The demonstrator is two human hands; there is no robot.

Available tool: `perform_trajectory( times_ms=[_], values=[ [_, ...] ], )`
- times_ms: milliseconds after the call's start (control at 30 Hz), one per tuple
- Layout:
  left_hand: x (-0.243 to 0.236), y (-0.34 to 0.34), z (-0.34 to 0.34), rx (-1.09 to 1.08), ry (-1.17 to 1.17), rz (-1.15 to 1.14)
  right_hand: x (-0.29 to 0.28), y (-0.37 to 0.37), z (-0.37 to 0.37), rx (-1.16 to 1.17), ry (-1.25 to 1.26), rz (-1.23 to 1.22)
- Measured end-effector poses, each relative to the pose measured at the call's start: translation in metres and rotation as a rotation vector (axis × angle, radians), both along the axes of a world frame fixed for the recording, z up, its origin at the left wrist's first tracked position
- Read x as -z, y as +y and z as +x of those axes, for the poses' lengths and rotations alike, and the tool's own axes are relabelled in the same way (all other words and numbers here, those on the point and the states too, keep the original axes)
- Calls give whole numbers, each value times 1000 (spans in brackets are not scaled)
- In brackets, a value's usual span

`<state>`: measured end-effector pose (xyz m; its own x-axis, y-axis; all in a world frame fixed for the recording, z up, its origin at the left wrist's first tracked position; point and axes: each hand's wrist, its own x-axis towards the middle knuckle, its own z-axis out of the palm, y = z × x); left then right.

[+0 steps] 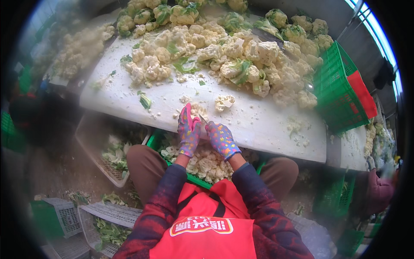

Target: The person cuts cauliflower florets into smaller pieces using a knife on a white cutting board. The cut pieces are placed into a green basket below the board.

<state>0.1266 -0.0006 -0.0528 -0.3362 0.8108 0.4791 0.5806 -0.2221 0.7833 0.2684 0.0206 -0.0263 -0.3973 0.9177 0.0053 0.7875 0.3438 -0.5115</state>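
Note:
Both my hands wear flowered gloves with pink parts and meet over the near edge of the white table [258,125]. My left hand [189,133] is closed against a cauliflower piece [199,110], steadying it by its side. A small knife [203,119] is gripped in my right hand [222,140], its short blade pointing at that piece; the handle is hidden by the glove. A loose cauliflower floret [224,102] lies just to the right on the table. Below my hands, between my knees, a green crate [199,181] holds many cut florets [211,163].
A large heap of cauliflower [233,49] covers the table's far side. At the right stands a green crate [334,93] with a red panel [361,94]. Leafy trimmings fill a pale crate [103,164] at left. Another person's sleeve [379,186] shows at far right.

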Motion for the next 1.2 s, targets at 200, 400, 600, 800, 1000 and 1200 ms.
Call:
perform_trajectory(
  times_ms=[200, 400, 600, 800, 1000, 1200],
  values=[
    [3, 9, -1, -8, -80, -20, -34, 33, 13, -41, 217, -510],
    [-13, 17, -34, 240, -179, -128, -46, 40, 47, 209, 625, -801],
    [-29, 5, -53, 411, -305, -234, -26, 13, 30, -249, 79, -19],
    [-12, 8, -51, 340, -136, -62, -20, 13, -18, -154, -6, 14],
    [6, -11, -34, 121, 56, -61, -29, 24, 18, 82, 628, -875],
    [5, -23, -19, -38, 108, 3, -18, -8, 26, 13, 271, -321]
  ],
)
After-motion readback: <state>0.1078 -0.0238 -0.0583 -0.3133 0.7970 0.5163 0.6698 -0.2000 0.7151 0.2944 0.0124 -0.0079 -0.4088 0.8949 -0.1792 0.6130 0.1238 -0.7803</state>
